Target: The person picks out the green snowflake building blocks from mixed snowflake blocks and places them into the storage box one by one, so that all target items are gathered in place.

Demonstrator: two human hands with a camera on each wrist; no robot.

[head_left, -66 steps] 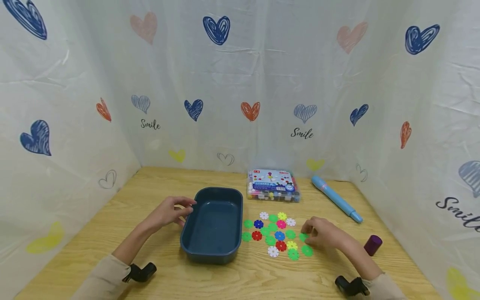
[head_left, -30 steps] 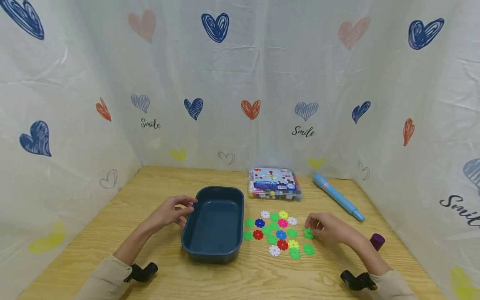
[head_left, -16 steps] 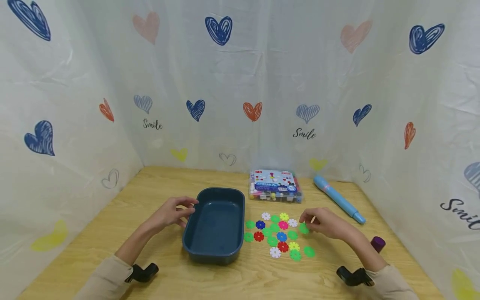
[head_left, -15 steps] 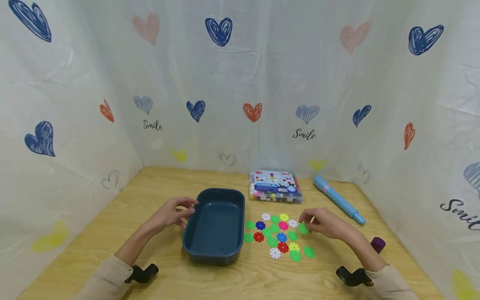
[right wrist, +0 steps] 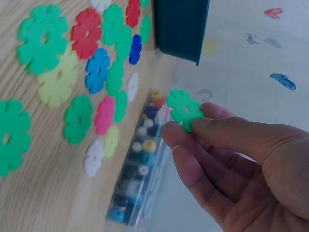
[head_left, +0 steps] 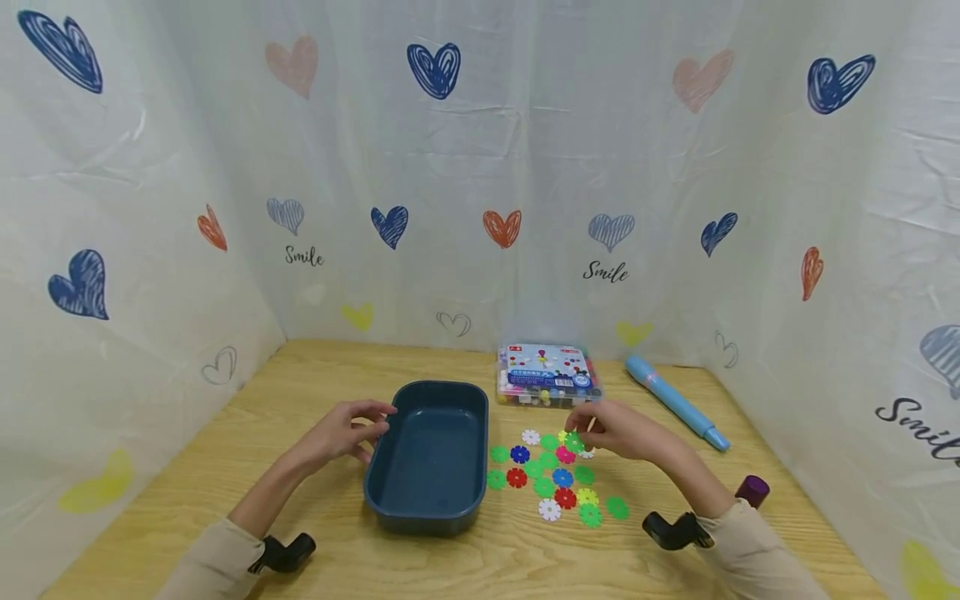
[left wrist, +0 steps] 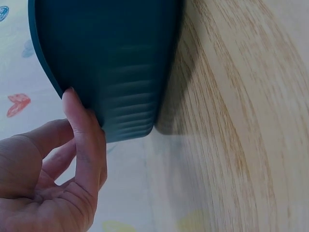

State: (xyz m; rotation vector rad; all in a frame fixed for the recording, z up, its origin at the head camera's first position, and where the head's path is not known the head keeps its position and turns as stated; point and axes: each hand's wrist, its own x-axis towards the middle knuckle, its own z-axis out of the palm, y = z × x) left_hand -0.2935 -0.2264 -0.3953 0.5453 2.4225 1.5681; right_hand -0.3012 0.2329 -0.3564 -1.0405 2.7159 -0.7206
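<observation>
My left hand (head_left: 345,432) is at the left side of a dark blue rectangular plastic box (head_left: 378,492), its fingers and thumb pinching the rim. In the left wrist view a fingertip (left wrist: 70,94) lies at that rim, against the ribbed outer wall. With thumb and fingertips, my right hand (head_left: 611,427) pinches a green notched snowflake disc (right wrist: 183,108), raised over the far right of the loose pieces. Below it on the table lie several flat snowflake discs, among them a blue disc (head_left: 562,477), a red disc (head_left: 516,477) and a white disc (head_left: 549,509).
Behind the discs stands a clear case of coloured beads (head_left: 550,375) with a printed label. A light blue pen-shaped tube (head_left: 675,402) lies at the back right, and a purple cylinder (head_left: 752,490) stands near the right edge. A white curtain (head_left: 480,167) surrounds the wooden table (head_left: 315,375).
My right hand has lifted the green snowflake disc from the right end of the pieces and carried it left and away from me. My left hand has stayed at the box.
</observation>
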